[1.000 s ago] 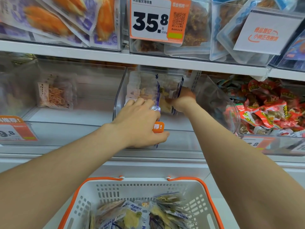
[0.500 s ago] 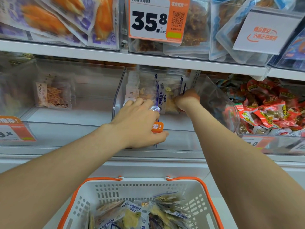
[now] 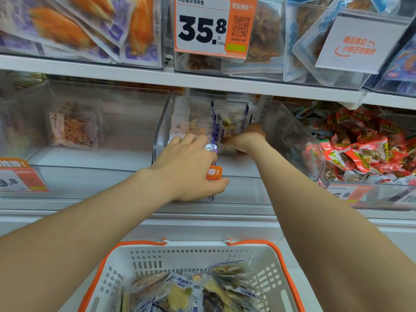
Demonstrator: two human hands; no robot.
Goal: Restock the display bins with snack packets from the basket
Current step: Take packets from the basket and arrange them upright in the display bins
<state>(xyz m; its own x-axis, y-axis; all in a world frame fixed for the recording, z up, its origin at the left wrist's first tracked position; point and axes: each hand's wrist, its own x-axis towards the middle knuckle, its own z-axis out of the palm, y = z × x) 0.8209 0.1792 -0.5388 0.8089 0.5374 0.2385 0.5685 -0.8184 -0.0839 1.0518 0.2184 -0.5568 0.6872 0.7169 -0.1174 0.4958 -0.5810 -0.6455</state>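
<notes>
so the right hand (image 3: pixel 244 140) is deep in the middle clear bin (image 3: pixel 295 140), fingers curled around the bottom of a snack packet (image 3: pixel 229 124) that stands upright, long side vertical, against the row at the back. the left hand (image 3: pixel 189 167) sits at the bin's front lip, fingers closed over another packet (image 3: pixel 211 148) poking out past the knuckles, nearer the opening. lots of bare floor in front of the row, walls tight either side, shelf close overhead. basket (image 3: pixel 146 262) below has plenty more packets, so i'd guess this is early-ish.
</notes>
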